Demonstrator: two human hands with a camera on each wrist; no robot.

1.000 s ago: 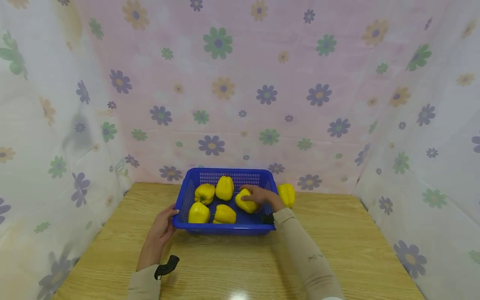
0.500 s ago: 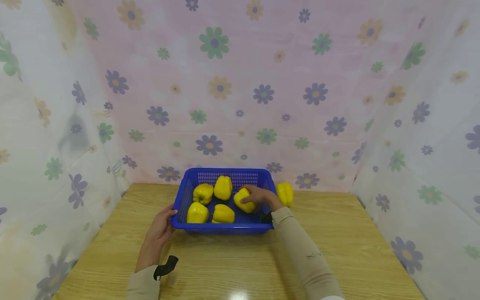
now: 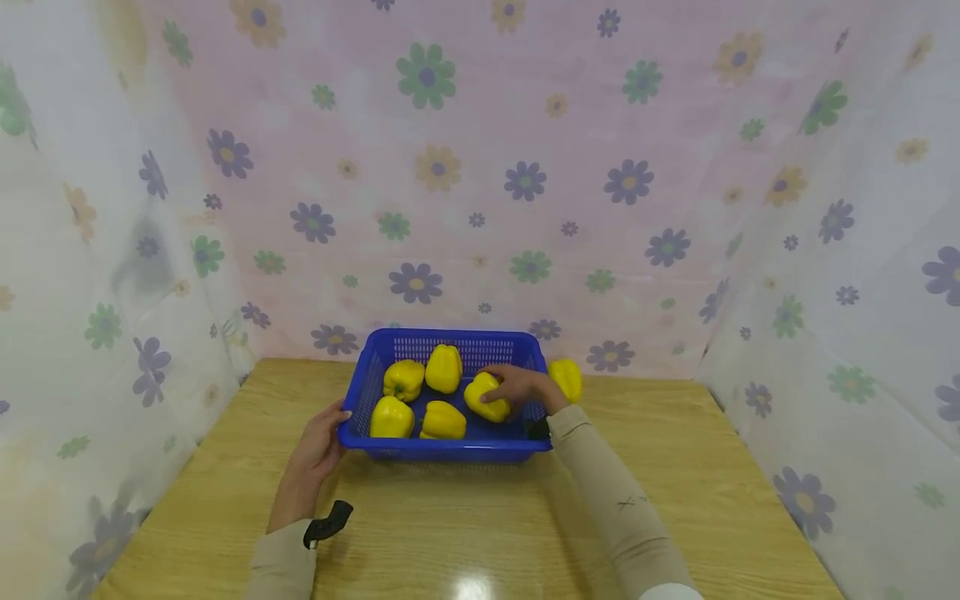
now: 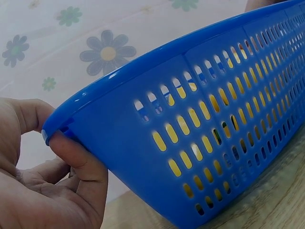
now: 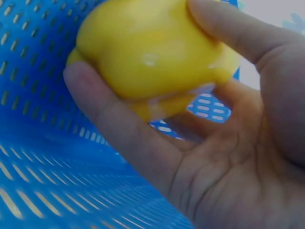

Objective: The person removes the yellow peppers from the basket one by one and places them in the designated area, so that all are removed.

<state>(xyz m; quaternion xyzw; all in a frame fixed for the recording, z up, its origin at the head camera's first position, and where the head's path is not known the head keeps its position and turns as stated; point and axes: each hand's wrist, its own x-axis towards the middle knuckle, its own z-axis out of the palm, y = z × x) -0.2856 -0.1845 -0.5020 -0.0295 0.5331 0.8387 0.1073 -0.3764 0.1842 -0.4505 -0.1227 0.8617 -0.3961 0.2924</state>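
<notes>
A blue slotted plastic basket [image 3: 442, 450] stands on the table with several yellow bell peppers inside. My right hand [image 3: 519, 387] reaches into its right part and grips one yellow bell pepper [image 5: 147, 52] between thumb and fingers. At the basket's left end, my left hand [image 3: 318, 443] pinches the rim; the left wrist view shows the thumb and curled fingers [image 4: 81, 160] on either side of the basket's rim [image 4: 102, 81]. Another bell pepper [image 3: 444, 369] lies at the back of the basket, and one more [image 3: 442, 420] near its front wall.
Outside the basket, just past its right end, a yellow bell pepper [image 3: 566, 381] lies on the wooden table [image 3: 420, 533], partly behind my right forearm. Flower-patterned cloth [image 3: 480, 167] encloses the table at the back and on both sides.
The whole head view has shifted slightly. Both hands keep their places: the left on the basket's rim, the right on the bell pepper inside.
</notes>
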